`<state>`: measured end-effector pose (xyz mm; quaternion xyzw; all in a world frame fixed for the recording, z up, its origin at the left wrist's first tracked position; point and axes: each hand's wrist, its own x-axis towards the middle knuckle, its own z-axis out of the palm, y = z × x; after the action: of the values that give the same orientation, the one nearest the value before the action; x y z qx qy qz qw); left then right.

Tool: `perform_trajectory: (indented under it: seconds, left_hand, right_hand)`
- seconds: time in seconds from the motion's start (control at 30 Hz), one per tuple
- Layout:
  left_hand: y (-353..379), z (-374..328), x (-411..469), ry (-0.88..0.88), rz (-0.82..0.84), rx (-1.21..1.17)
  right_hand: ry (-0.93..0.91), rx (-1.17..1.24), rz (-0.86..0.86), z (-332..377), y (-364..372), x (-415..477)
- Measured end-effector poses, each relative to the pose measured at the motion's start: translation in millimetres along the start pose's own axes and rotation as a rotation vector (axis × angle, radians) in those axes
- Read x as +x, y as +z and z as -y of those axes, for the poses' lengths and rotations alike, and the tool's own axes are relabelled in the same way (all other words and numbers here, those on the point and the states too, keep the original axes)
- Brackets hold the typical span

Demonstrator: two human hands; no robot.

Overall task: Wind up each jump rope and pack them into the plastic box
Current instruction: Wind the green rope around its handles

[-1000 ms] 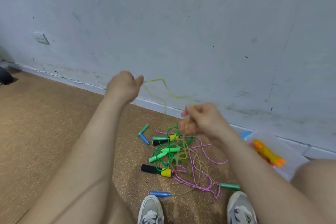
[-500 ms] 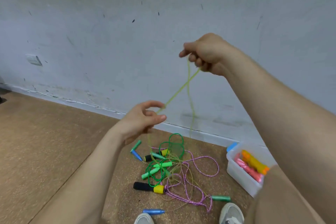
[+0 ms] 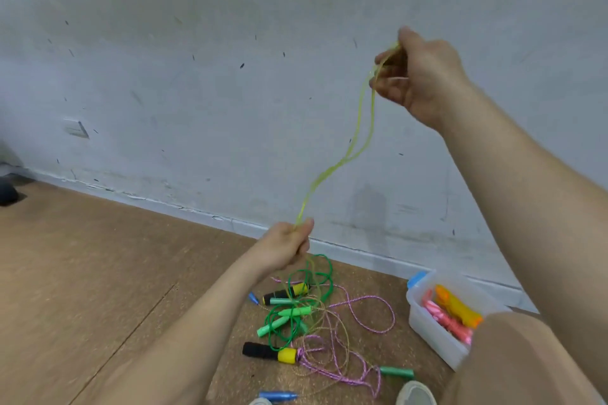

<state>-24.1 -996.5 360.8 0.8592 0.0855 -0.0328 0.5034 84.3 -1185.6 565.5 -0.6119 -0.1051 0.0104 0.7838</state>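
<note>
The right hand point(image 3: 424, 76) is up by the wall, fingers curled round a gathered bunch of the yellow-green rope point(image 3: 357, 141). The left hand point(image 3: 283, 248), lower down, grips the same cord in a fist, so two strands hang slack between them. Below the left fist the cord drops into the tangle point(image 3: 316, 322) on the floor, where it looks crossed with the green rope point(image 3: 324, 268) and the pink rope point(image 3: 378, 306). That is where I'd expect trouble: a hard pull could cinch a knot or drag the whole heap along. The cord also looks thin and slick, so the loops in the right hand could slip and spill. The plastic box point(image 3: 431, 329), partly filled, sits close by the right knee and could get nudged
</note>
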Motion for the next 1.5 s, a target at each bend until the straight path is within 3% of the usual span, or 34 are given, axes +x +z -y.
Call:
perform_trajectory:
  seconds: [0.1,0.17,0.3,0.37,0.43,0.53,0.67,0.8,0.9,0.97,1.0,1.07,1.17,1.23,1.33,1.43,1.5]
  left_hand:
    - [-26,-65,-2,0.071,-0.027,-0.601]
    - [-42,-109,2,0.137,0.01,-0.837]
    - [-60,-163,17,0.184,0.011,-1.058]
    - [-65,-173,26,0.174,-0.029,-1.099]
    - [-73,-178,34,0.176,-0.081,-1.13]
    - [-95,-182,45,0.189,-0.162,-1.193]
    - [-116,-165,63,0.15,-0.222,-1.203]
    - [-73,-97,58,-0.143,-0.2,-0.578]
    - [-14,-49,25,-0.141,0.129,-0.574]
    - [20,-30,-2,-0.077,0.354,-0.706]
    - [32,-20,-13,-0.053,0.379,-0.759]
    - [49,1,-33,0.007,0.34,-0.733]
    - [71,26,-56,0.025,0.339,-0.43]
    - [76,25,-61,-0.014,0.217,-0.47]
    - [63,-2,-51,-0.032,-0.009,-1.016]
    - [42,-25,-25,-0.001,-0.175,-1.274]
    - [36,-30,-10,-0.032,-0.238,-1.3]
  right_hand:
    - [0.254,-0.27,0.022,-67,-13,-7]
    - [0.317,-0.268,0.115,-113,-7,-28]
    - [0.418,0.048,0.523,-167,14,-78]
    - [0.36,-0.049,0.723,-182,14,-95]
    - [0.243,-0.209,0.772,-194,11,-104]
    - [0.309,-0.189,0.675,-214,-9,-113]
    - [0.501,0.075,0.513,-211,-29,-120]
    - [0.54,0.459,0.286,-173,-19,-98]
    - [0.548,0.608,0.24,-150,-12,-78]
    - [0.564,0.599,0.242,-140,-10,-66]
    - [0.568,0.587,0.223,-138,-11,-60]
    - [0.565,0.587,0.16,-135,-16,-44]
    - [0.547,0.602,0.05,-136,-27,-17]
    - [0.552,0.403,0.031,-147,-34,-7]
    - [0.638,0.026,0.236,-179,-39,-28]
    - [0.775,0.115,0.724,-207,-37,-82]
    - [0.77,0.135,0.877,-215,-34,-115]
